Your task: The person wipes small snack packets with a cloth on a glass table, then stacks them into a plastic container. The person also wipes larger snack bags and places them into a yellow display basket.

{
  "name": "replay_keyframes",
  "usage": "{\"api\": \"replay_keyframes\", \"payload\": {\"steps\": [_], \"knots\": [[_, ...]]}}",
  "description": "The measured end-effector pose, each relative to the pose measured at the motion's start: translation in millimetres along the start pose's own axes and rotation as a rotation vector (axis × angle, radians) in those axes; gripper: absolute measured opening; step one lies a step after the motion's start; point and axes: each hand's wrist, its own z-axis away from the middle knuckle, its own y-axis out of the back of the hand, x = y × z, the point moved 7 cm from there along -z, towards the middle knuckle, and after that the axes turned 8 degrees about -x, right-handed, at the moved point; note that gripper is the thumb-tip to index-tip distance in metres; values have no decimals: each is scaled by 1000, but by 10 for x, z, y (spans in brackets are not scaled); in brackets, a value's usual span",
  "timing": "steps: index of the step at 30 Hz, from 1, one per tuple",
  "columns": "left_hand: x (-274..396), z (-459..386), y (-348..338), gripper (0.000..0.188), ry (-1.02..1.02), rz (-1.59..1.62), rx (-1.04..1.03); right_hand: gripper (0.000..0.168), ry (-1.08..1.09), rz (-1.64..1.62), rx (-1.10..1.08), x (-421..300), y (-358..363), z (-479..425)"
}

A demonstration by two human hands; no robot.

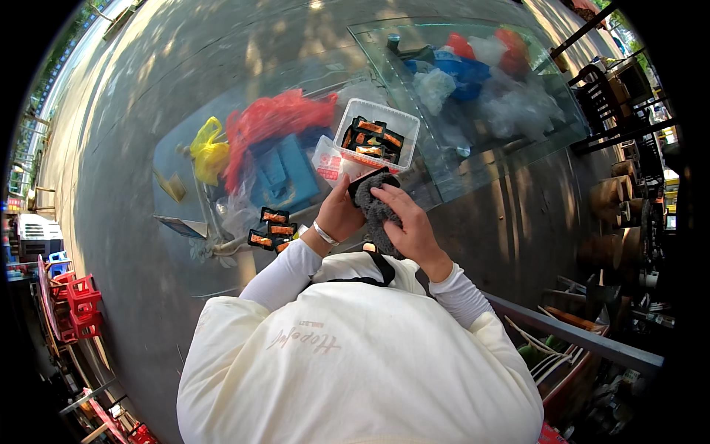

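My left hand holds a small dark packet, partly covered by a grey fluffy cloth. Fingers of my right hand press that cloth onto the packet. Just beyond my hands stands a clear plastic tub with several black packets with orange labels inside. A white plastic bag with red print lies against the tub's near left side. More black packets lie in a group left of my left wrist.
A glass-topped table bears red plastic bags, a yellow bag and a blue folded bag. To the right, a glass case has blue, red and clear bags in or under it. Red stools stand far left; a metal rail runs at lower right.
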Motion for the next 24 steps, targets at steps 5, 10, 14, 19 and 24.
{"api": "replay_keyframes", "payload": {"steps": [5, 10, 14, 19, 24], "knots": [[12, 58, -49, 47, -73, -261, 100, 58, -61, 260, -21, 112, -205, -29], [-33, -5, 71, 47, -98, -132, 122, 58, -209, 175, 9, 230, -267, 69], [177, -153, 17, 41, -207, -347, 160, 52, -158, -103, -64, 250, -354, 101], [835, -761, 346, 43, -124, -466, 408, 47, -75, -111, -66, 321, -238, 132], [1907, -259, 1278, 51, -189, -935, 887, 47, -180, -46, -43, 498, -139, 388]]}}
